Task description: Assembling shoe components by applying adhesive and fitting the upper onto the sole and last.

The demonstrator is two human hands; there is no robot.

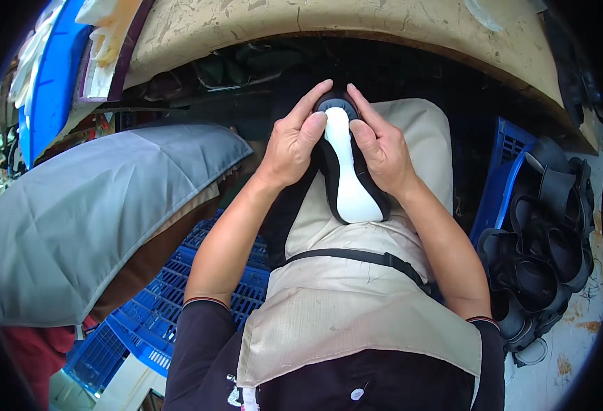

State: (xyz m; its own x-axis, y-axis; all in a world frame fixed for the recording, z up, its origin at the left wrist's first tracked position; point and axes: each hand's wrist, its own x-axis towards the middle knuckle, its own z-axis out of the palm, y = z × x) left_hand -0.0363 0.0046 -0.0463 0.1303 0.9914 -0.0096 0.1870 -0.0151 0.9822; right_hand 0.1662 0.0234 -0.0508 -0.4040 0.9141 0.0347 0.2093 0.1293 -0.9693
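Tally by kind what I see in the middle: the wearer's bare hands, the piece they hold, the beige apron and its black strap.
Bare hands, left hand and right hand: 2
Shoe-shaped piece, black and white: 1
Beige apron: 1
Black strap: 1
Total: 5

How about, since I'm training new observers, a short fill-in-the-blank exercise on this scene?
1. The left hand and right hand hold a black shoe-shaped piece whose long, narrow-waisted panel is ____ in colour.
2. The dark pile of molded pieces lies on the person's ____ side.
3. The beige apron is crossed by a strap coloured ____.
4. The plastic crate beside that pile is ____ in colour.

Missing words: white; right; black; blue.
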